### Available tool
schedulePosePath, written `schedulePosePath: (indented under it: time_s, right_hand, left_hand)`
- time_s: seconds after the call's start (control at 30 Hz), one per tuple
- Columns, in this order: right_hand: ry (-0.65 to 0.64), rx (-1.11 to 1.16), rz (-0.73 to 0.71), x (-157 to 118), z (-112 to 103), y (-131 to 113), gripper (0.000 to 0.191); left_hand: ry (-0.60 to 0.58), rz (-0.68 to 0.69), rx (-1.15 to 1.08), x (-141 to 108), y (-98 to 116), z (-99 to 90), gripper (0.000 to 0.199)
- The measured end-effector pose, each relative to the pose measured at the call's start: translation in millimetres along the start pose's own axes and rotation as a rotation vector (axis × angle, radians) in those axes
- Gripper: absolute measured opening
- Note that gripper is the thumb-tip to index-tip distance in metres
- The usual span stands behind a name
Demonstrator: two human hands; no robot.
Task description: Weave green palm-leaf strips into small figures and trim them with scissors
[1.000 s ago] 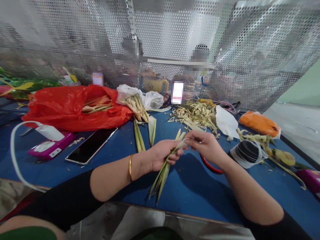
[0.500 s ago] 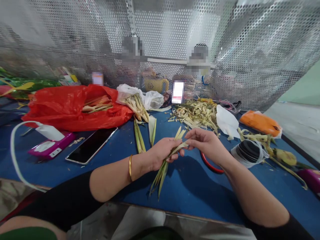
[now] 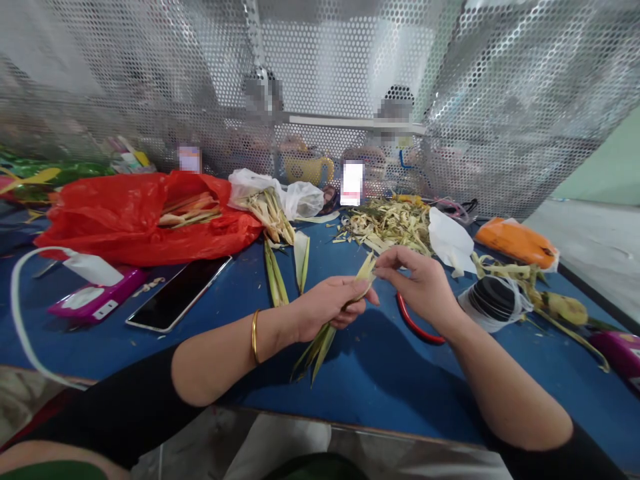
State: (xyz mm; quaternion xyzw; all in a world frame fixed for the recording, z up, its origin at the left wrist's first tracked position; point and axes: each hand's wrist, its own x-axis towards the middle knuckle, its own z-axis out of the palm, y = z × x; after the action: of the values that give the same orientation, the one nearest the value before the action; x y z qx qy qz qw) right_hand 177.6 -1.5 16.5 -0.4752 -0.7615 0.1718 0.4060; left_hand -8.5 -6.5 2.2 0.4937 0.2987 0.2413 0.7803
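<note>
My left hand (image 3: 333, 303) is closed around a bundle of long, pale green leaf strips (image 3: 320, 350). Their narrow ends hang toward the table's front edge, and the pale tips stick out past my thumb. Close by those tips, my right hand (image 3: 413, 277) has thumb and forefinger pinched together. Whatever lies between these fingertips is too small to make out. A pair of loose leaves (image 3: 276, 277) and a single pale leaf (image 3: 301, 257) lie on the blue table (image 3: 400, 407) beyond my left wrist. Under my right hand shows a red curved handle (image 3: 417, 327), partly hidden.
At left are a red plastic bag (image 3: 110, 220) with leaf stalks, a purple power strip (image 3: 100, 300) and a phone (image 3: 177, 293). A heap of leaf scraps (image 3: 395, 227) lies behind my hands. A dark spool (image 3: 493, 300) and an orange packet (image 3: 517, 243) sit right.
My right fingers have moved up from the leaf strip they pinched to beside the bundle's tips. My left hand has shifted slightly and still grips the bundle. The view has moved a little.
</note>
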Motion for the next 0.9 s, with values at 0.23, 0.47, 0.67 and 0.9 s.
schedulePosePath:
  time_s: [0.23, 0.47, 0.67, 0.9]
  right_hand:
    - [0.042, 0.099, -0.073, -1.6, 2.0, -3.7, 0.040]
    - [-0.037, 0.043, -0.131, -1.2, -0.3, -4.2, 0.030]
    - [-0.019, 0.049, -0.149, -1.5, 1.4, -3.1, 0.027]
    - [-0.004, 0.012, -0.157, -1.5, -0.6, -4.7, 0.027]
  left_hand:
    - [-0.022, -0.036, -0.017, -2.8, 4.0, 1.7, 0.029]
    - [-0.051, -0.071, -0.054, -3.0, 4.3, 1.6, 0.028]
    - [-0.023, -0.077, -0.053, -3.7, 4.7, 1.8, 0.027]
    - [-0.037, -0.072, -0.038, -4.2, 5.4, 2.9, 0.030]
